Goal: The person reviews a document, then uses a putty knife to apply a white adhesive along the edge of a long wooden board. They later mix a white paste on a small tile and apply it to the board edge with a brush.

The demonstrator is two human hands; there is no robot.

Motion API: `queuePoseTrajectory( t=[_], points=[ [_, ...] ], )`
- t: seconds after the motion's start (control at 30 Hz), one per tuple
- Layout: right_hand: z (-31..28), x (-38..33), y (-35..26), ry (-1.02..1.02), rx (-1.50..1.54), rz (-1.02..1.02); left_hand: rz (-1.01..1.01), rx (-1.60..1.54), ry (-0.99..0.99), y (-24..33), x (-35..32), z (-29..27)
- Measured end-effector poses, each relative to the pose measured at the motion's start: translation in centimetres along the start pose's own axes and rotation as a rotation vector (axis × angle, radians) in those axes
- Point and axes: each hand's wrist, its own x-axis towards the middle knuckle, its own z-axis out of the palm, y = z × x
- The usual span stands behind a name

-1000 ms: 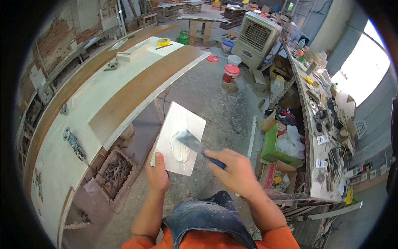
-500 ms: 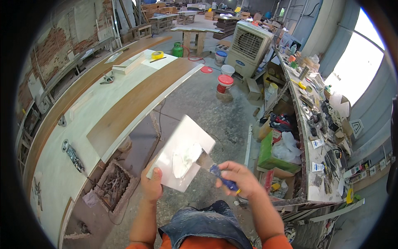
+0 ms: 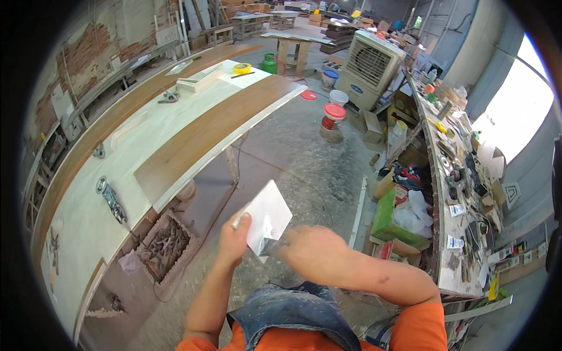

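My left hand [image 3: 235, 237] grips a flat white board [image 3: 274, 205] by its left edge, thumb on top, holding it tilted above the floor. A smear of white paste [image 3: 267, 227] lies on the board's face. In my right hand [image 3: 316, 250] is a putty knife [image 3: 266, 247], its metal blade pressed against the board's lower part beside the paste. The knife's handle is hidden behind my fingers, which are slightly blurred.
On the left, a long white worktop [image 3: 126, 149] carries a brown panel [image 3: 216, 128], yellow tape [image 3: 242, 69] and an angle grinder [image 3: 111, 199]. A crate of tools [image 3: 167, 245] sits below. At right is a cluttered bench [image 3: 448, 225]; ahead stand a red bucket [image 3: 333, 115] and an air cooler [image 3: 372, 67].
My right hand has swung left and turned over, bringing the knife to the board's lower part. The board has tilted and the paste patch looks smaller. The view has shifted slightly left.
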Motion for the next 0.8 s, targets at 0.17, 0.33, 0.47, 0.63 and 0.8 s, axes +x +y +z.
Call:
queuePoseTrajectory(
  t=[0.17,0.33,0.47,0.63,0.8],
  points=[
    [0.2,1.2,2.0,0.321,0.146,0.117,-0.075,-0.525,0.181,0.9,-0.6,-1.2],
    [6.2,-0.6,0.5,0.203,1.669,0.664,0.199,-0.565,0.365,2.7,-0.5,-0.5],
    [9.2,-1.2,0.6,0.111,2.068,0.682,0.352,-0.458,0.298,1.0,-0.8,-0.2],
    [6.2,2.0,4.2,0.367,1.636,0.538,0.293,-0.453,0.223,1.3,-1.7,-0.3],
    [8.2,-0.3,4.8,0.573,0.574,0.269,0.062,-0.787,0.150,3.2,-1.4,0.4]
  ],
)
